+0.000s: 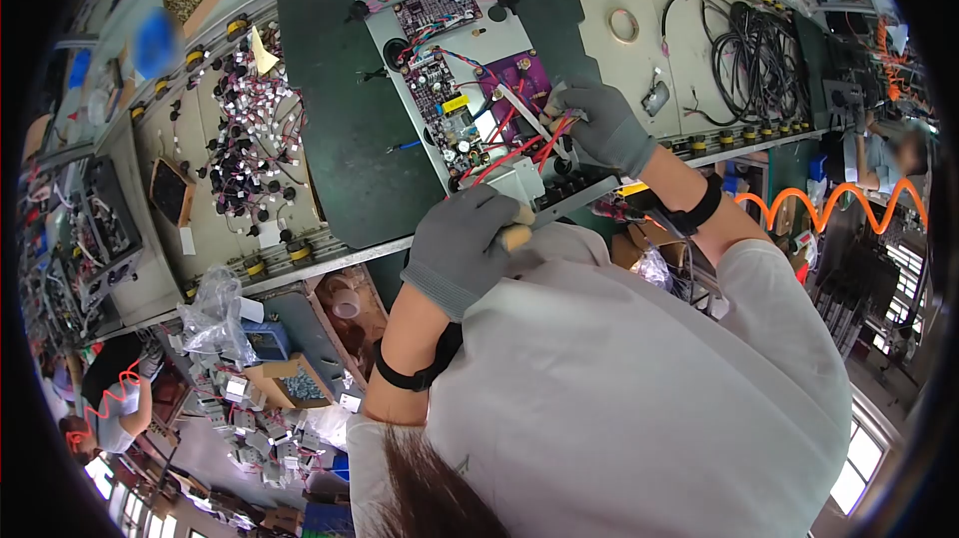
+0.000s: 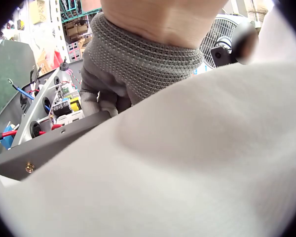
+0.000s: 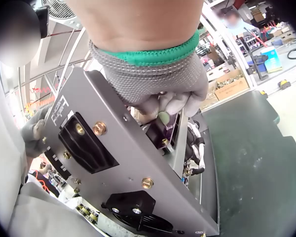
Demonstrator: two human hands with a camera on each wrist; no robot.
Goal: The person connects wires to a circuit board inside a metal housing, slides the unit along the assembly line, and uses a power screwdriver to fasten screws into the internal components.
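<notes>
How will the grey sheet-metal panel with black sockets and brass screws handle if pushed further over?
The grey sheet-metal panel looks stiff and probably won't flex. It stands tilted on edge, gripped by the right hand and the left hand, so it would likely tip if released. Thin red wires run close beside it and may snag.

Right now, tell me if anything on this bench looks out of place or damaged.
Nothing looks damaged or spilled. The open chassis has loose red wires over its boards, and black cables lie tangled beside it: untidy, not broken.
</notes>
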